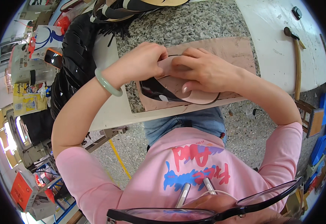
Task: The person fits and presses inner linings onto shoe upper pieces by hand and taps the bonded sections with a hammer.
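A shoe upper, glossy black outside with a pale beige lining, lies before me on a pinkish sheet. My left hand, with a pale green bangle on its wrist, is closed on the upper's far left edge, thumb against the lining. From the right, my right hand curls its fingers over the far edge, and its thumb rests on the lining. The fingertips of both hands are partly hidden, so anything small between them cannot be made out.
Beneath the sheet is a speckled granite slab on a white table. A hammer and a small black object lie at right. Glossy black pieces are piled at left, near a phone. More uppers sit at the back.
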{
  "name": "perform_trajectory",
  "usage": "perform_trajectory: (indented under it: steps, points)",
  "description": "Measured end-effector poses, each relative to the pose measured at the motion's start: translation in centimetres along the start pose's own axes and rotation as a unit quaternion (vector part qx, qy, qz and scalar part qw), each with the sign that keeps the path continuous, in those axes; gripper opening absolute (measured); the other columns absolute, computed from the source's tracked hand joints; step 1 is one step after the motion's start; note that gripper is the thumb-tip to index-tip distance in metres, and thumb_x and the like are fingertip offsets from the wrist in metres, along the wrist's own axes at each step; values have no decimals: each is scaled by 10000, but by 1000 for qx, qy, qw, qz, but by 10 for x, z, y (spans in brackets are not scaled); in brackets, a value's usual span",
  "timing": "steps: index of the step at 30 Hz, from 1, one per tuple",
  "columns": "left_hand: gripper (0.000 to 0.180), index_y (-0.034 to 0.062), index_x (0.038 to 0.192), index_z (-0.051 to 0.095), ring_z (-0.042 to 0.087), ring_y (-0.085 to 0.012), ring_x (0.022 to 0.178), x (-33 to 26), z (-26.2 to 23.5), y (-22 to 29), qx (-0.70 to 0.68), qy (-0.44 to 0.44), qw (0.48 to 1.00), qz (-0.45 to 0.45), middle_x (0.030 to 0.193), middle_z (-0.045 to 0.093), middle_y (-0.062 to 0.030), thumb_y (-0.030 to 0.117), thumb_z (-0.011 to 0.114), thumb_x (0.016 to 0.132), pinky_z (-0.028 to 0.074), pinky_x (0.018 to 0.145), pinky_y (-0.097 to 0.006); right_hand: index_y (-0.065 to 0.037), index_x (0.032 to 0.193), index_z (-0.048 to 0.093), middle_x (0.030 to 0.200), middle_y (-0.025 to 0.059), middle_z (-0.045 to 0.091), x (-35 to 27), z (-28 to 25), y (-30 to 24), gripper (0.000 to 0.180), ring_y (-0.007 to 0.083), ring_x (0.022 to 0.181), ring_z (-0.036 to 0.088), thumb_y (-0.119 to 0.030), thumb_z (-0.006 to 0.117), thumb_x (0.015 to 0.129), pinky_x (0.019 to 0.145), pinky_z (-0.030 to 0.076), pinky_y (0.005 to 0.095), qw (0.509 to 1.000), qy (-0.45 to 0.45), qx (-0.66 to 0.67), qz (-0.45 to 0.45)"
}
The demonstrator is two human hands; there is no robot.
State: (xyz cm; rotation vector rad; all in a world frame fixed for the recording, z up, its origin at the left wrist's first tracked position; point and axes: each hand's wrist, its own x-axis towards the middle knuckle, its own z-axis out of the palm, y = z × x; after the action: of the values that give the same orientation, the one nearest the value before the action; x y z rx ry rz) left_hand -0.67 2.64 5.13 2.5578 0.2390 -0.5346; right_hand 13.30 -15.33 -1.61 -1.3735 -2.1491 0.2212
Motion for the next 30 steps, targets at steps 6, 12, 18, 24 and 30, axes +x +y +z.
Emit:
perform_trajectory:
  steps: [6,12,18,24,30]
  points:
    - [249,-1,957,587,575,-341,913,-13,10,-2,15,49,997,55,917,592,-154,56,663,727,473,816,-408,-52,1062,663,1115,50,516,19,5,1,368,231,1088,484,-339,652,832,943,438,374,997,-62,47,-13]
    - [267,11,988,572,553,-322,900,-17,11,-2,139,97,977,130,945,570,-141,2,645,732,478,808,-401,-13,1084,635,1130,70,515,15,13,3,428,229,1122,479,-366,626,840,932,437,365,997,-38,-6,-70]
    - [296,40,1014,561,527,-102,782,-13,-5,-29,-133,9,989,-60,914,539,-23,26,715,761,473,725,-262,2,1182,599,1351,98,494,21,20,11,398,248,1243,452,-263,576,886,1048,381,386,982,-37,-35,-180]
    - [332,41,1187,557,531,-58,893,-45,25,-30,-423,132,891,-103,1034,579,12,135,671,889,452,762,-210,-4,1256,571,1454,99,433,22,27,3,458,209,1341,390,-221,552,854,1092,330,391,994,-25,-9,-108]
    - [666,84,1359,496,484,-298,1288,-91,76,0,-101,290,952,-2,1345,528,-153,-65,653,729,428,1013,-344,-26,1099,646,1233,79,549,48,14,-16,336,245,1161,487,-247,559,863,923,426,367,984,-139,-102,-48]
